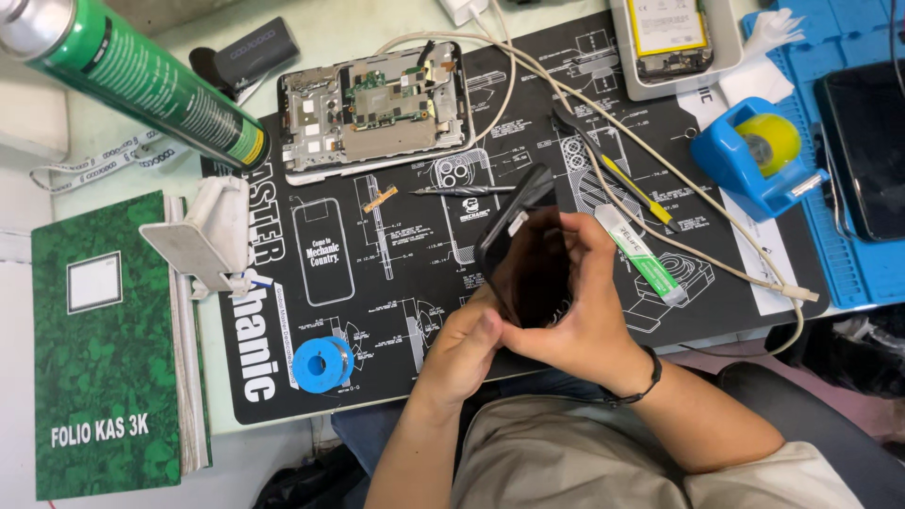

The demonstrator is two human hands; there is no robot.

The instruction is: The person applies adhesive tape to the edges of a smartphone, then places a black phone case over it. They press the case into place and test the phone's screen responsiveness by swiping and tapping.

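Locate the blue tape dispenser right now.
In the head view, the blue tape dispenser sits at the upper right, on the black mat's right edge beside the blue mat.

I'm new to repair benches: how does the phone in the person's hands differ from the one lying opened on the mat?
The held phone is tilted up off the mat, gripped by the left hand and right hand; the opened phone lies flat, untouched. The held one shows a dark, closed surface; the opened one shows bare circuit boards and metal frame. Both are slim rectangles over the black mat.

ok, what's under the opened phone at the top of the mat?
The opened phone lies on the black printed mat, overhanging its top edge. Anything directly beneath it is hidden.
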